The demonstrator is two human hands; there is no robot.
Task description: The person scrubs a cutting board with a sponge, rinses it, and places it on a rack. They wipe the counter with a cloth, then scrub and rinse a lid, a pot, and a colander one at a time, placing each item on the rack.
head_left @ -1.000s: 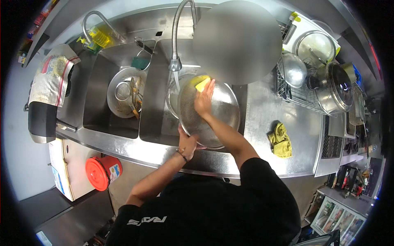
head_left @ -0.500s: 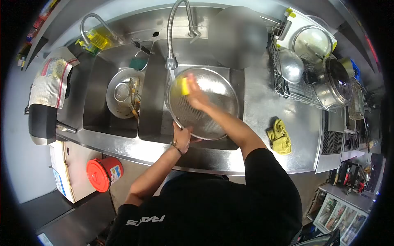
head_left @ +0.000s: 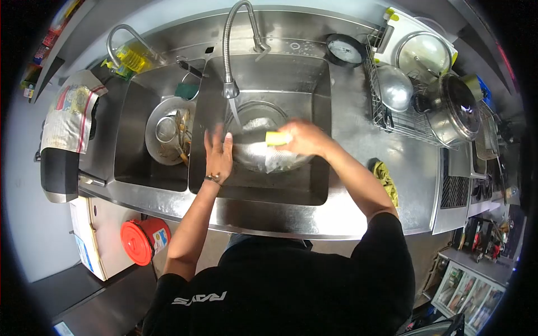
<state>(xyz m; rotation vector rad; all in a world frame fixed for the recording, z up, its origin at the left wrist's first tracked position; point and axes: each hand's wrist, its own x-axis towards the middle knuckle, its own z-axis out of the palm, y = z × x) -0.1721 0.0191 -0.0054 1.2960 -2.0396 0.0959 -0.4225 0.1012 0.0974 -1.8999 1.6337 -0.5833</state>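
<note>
A large round mesh strainer (head_left: 255, 158) is tilted in the right sink basin, blurred by motion. Water runs from the flexible faucet (head_left: 230, 89) onto its left side. My right hand (head_left: 305, 138) is closed on a yellow sponge (head_left: 276, 138) at the strainer's upper right. At the left rim is my left hand (head_left: 218, 154), upright with its fingers apart; whether the thumb touches the rim is unclear. Behind the strainer, a round glassy rim (head_left: 263, 105) shows in the basin.
The left basin (head_left: 126, 157) has a bowl (head_left: 154, 148) with a small strainer and utensils. At right are a dish rack (head_left: 412, 131) with pots and lids, and a yellow-green cloth (head_left: 386, 182). A black pan (head_left: 344, 50) lies behind; a red bucket (head_left: 137, 242) stands lower left.
The strainer has tipped from facing up to a steep tilt. My left hand has moved up and left, opening from its lower rim. My right hand has moved right and slightly down with the sponge.
</note>
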